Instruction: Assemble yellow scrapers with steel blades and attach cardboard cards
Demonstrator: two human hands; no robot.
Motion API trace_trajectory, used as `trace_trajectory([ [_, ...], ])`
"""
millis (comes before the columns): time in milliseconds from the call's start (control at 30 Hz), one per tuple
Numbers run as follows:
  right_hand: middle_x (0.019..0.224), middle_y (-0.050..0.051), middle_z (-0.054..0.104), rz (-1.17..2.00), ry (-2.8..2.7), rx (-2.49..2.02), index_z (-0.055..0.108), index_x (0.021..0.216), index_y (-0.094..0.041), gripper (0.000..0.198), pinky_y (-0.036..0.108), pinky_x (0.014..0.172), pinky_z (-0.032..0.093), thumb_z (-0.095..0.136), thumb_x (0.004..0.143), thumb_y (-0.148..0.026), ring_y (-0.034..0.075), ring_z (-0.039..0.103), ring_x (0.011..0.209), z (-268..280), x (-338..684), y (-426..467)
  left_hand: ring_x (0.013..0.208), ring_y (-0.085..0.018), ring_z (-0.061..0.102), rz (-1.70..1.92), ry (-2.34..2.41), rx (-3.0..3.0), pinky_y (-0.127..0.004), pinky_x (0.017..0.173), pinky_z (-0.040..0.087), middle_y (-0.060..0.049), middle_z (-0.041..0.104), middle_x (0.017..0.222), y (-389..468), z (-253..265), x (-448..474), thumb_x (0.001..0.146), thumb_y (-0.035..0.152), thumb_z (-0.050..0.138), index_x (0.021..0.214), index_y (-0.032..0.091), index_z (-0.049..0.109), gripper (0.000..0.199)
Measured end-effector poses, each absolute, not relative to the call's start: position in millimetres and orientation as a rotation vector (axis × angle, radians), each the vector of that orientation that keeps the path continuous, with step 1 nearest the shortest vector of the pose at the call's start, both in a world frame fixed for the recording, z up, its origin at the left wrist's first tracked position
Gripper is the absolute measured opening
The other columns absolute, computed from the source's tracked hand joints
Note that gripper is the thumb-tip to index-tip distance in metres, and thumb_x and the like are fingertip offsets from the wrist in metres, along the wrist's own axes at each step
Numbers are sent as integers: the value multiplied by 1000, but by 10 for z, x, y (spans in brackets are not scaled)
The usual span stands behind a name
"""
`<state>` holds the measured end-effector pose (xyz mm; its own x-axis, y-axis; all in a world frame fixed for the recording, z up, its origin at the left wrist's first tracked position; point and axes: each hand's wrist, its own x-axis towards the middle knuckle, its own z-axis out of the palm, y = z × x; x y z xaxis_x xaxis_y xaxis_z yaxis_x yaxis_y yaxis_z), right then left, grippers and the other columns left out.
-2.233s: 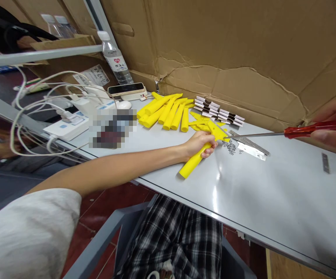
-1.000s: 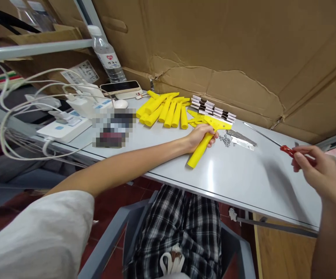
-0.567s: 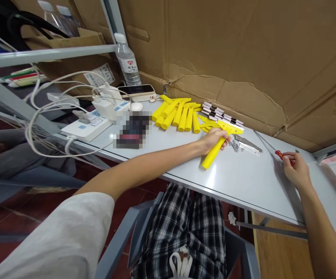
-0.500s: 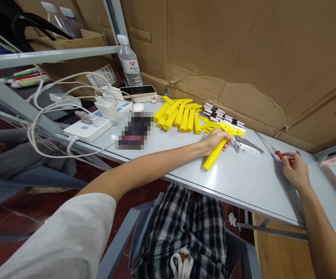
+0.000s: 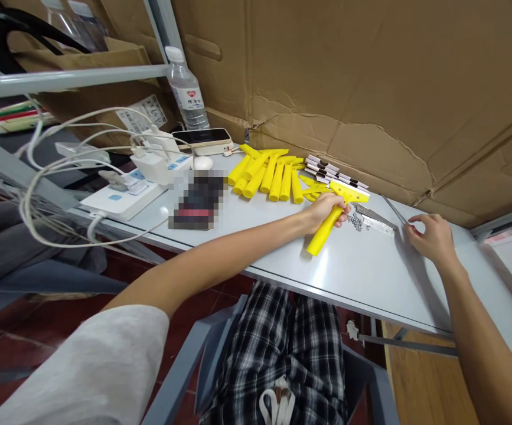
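My left hand (image 5: 326, 212) is closed round a yellow T-shaped scraper (image 5: 324, 233) with a white strip along its head. The handle slants down toward the table's front edge. My right hand (image 5: 430, 236) has its thumb and forefinger pinched at the near end of a slim grey metal tool (image 5: 396, 209). No red handle shows there now, and the palm hides what else the hand may hold. Between the hands lie a heap of small screws (image 5: 356, 222) and several flat metal blades (image 5: 377, 221). More yellow scraper handles (image 5: 277, 180) are piled left of my left hand.
Dark-and-white strips (image 5: 333, 171) lie by the cardboard wall (image 5: 348, 71). At left stand a power strip (image 5: 123, 198) with tangled white cables, a blurred-out dark object (image 5: 200, 200), a phone (image 5: 205, 137) and a water bottle (image 5: 187, 91). A grey rack (image 5: 74, 77) borders that side.
The red handle seen in my right hand is out of sight, and that hand has shifted up and left into a fingertip pinch. My left hand keeps the scraper. The view has shifted slightly.
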<state>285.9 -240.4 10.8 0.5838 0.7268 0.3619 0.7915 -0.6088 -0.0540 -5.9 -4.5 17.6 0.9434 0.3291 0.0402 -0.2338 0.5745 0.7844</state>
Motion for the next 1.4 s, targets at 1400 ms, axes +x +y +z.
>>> trace_trajectory([
  [1400,107,9,68,17,-1837,-2090,74,99,-21,26,41,94,47,53,99,-35,21,57,99,11,2139,-1837,59,-8,60,405,367,1087,-21,47,43,-2,63,84,-46,289,-105,91,17,74,92,16,61,13],
])
